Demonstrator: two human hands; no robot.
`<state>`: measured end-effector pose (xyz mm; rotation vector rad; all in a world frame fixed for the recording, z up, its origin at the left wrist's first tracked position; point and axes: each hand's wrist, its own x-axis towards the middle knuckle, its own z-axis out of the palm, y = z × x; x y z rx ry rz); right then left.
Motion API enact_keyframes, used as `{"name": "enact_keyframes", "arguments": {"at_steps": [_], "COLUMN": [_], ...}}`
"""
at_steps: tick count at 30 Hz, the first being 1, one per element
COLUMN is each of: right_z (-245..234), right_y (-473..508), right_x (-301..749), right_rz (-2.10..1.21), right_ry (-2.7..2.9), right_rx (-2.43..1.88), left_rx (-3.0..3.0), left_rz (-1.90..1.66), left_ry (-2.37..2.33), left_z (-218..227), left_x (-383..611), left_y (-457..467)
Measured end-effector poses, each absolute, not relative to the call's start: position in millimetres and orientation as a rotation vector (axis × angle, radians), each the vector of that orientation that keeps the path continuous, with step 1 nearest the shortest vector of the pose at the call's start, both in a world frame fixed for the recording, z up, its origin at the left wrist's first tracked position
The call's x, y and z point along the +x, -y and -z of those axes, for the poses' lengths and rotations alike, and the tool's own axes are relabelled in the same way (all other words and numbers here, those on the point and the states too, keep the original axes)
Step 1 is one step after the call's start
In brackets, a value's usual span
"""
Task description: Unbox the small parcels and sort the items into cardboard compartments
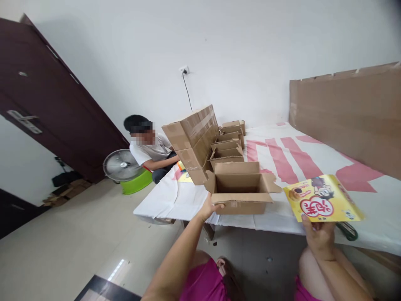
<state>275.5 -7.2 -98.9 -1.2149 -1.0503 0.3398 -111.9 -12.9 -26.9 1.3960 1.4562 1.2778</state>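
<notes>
An open cardboard box (pixel 239 188) stands at the near edge of a table covered with a white and pink sheet (pixel 282 159). My left hand (pixel 208 208) grips the box's near left flap, thumb over its edge. My right hand (pixel 318 236) holds a flat yellow snack package (pixel 322 198) by its lower edge, to the right of the box and just above the table.
A row of open cardboard boxes (pixel 227 144) runs back from the near one, beside a tall stack of folded cartons (pixel 194 140). A large cardboard sheet (pixel 347 113) leans on the wall. Another person (pixel 150 148) sits past the table by a floor fan (pixel 121 165). Dark door (pixel 53 104) at left.
</notes>
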Motion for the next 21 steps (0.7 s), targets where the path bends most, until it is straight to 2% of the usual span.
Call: {"name": "enact_keyframes", "arguments": {"at_steps": [6,14,16,18,21], "right_z": [112,109,109,107,101], "right_y": [16,18,18,19,23], "right_x": [274,275,276,277,279], "right_rz": [-0.316,-0.260,-0.271,-0.268,-0.226], "right_ry": [1.306,1.440,1.435,1.416,1.392], "right_rx": [-1.452,-1.344,-1.298,-1.233,-1.143], "left_rx": [1.321,1.307,1.671,2.022,2.194], "left_rz": [-1.409,-1.711,-1.702,-1.421,-1.281], "left_ry": [-1.679,-2.242,-2.065,-1.681,-1.449], "left_z": [36,59,59,51,32], "left_x": [-135,-63,-29,7,50], "left_y": [9,62,75,78,62]}}
